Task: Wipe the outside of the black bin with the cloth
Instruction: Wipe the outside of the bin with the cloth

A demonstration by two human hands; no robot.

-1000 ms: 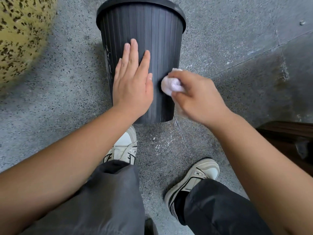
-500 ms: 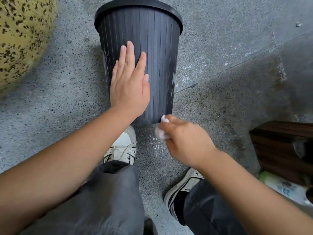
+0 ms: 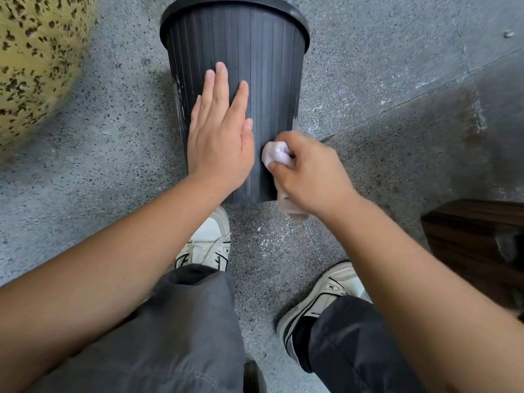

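Where speckled pot stands left, bench right

no readable text, labels or numbers anywhere

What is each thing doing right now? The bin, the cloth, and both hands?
Bin: upright on the floor, pale smears down its left side.
Cloth: bunched up, pressed against the bin.
Left hand: flat on the bin, fingers straight.
Right hand: curled round the cloth.

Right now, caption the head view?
Left hand steadies black bin; right hand wipes it with cloth.
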